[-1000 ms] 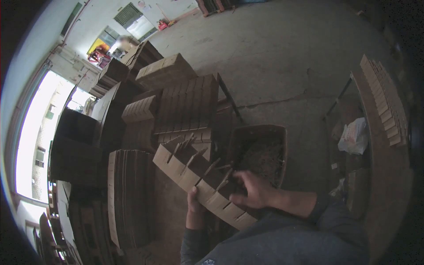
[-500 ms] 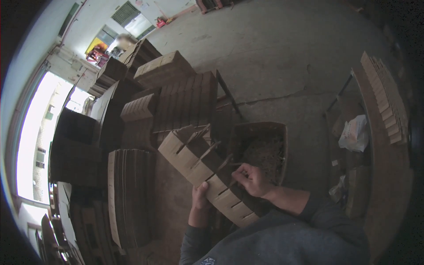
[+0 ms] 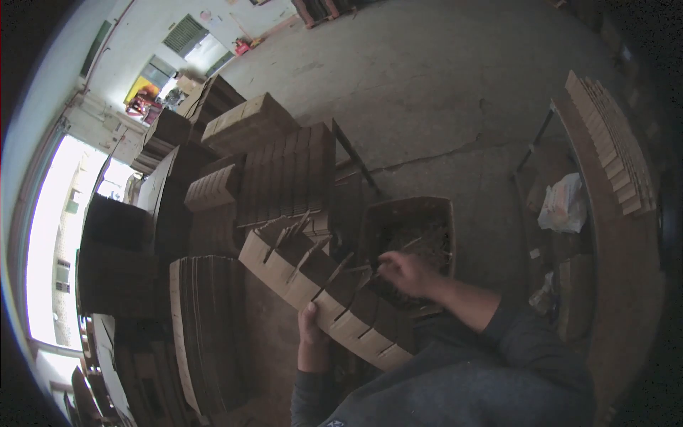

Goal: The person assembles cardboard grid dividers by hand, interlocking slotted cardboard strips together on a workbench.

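A long stack of slotted cardboard pieces [image 3: 321,302] slants across the front of my body. My left hand [image 3: 311,326] grips its near lower edge, thumb on the pale face. Thin strips of cardboard [image 3: 341,265] stick up from the slots along the far side. Just off that side is my right hand [image 3: 407,274], smeared by motion, above the edge of a bin [image 3: 451,213]. Whether its fingers hold anything is not clear. Inside the bin lie cardboard scraps [image 3: 409,238].
Stacks of cardboard [image 3: 284,174] stand ahead and to the left, with another upright stack [image 3: 206,327] near my left arm. On the right, a table [image 3: 612,285] carries a row of cardboard pieces [image 3: 608,142]. A plastic bag [image 3: 563,205] lies beside it.
My right hand has moved off the stack's edge toward the bin. The view has shifted slightly; my left hand keeps its grip on the cardboard stack.
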`<state>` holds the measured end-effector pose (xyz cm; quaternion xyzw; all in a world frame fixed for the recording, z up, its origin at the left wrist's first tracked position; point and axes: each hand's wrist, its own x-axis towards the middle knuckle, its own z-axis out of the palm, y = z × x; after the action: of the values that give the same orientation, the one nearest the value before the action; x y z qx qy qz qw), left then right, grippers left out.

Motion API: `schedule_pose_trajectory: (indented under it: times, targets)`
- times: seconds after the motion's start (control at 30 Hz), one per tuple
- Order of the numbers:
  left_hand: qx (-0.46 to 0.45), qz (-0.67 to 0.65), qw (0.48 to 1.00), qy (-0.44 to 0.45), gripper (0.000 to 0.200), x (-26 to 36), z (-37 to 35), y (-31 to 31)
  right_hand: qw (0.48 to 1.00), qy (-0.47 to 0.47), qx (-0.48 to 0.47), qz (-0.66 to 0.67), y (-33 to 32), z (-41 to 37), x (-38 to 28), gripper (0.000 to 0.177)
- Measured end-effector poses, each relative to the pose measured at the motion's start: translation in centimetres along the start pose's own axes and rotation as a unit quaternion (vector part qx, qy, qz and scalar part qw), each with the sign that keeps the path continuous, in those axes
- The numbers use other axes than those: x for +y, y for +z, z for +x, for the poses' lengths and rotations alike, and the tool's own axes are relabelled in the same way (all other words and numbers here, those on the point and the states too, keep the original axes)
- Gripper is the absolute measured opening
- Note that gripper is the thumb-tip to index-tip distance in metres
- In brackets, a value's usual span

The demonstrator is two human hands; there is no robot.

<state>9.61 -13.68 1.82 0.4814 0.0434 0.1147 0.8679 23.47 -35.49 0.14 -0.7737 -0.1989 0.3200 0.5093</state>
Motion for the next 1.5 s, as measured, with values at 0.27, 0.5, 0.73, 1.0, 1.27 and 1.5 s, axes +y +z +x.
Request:
schedule_pose_trajectory:
  times: [0.27, 0.5, 0.73, 1.0, 1.27, 1.5]
  targets:
    - [-0.017, 0.036, 0.999, -0.02, 0.066, 0.8, -0.4, 1.0, 0.987, -0.027, -0.01, 0.155, 3.5, 0.0, -0.5, 0.036]
    - [0.024, 0.038, 0.999, -0.015, 0.068, 1.6, -1.8, 0.9, 0.991, 0.02, 0.12, 0.058, -1.9, 2.2, 4.2, 0.031]
    - [0.003, 0.043, 0.999, -0.014, 0.069, 0.7, -1.4, -0.1, 0.999, -0.002, -0.042, -0.03, -0.6, 1.1, -1.2, 0.081]
    - [0.024, 0.076, 0.995, -0.057, 0.074, 0.7, -1.4, 1.4, 0.983, -0.164, 0.008, 0.082, 4.1, 1.2, -5.4, 0.038]
    - [0.006, 0.034, 0.998, -0.046, 0.07, 0.3, -1.3, 0.6, 0.995, 0.054, 0.072, 0.032, -0.5, 3.2, -1.6, 0.041]
    - [-0.028, 0.051, 0.997, -0.047, 0.069, 0.2, -0.4, 1.1, 0.994, -0.077, 0.08, 0.002, 2.4, 3.8, -0.7, 0.038]
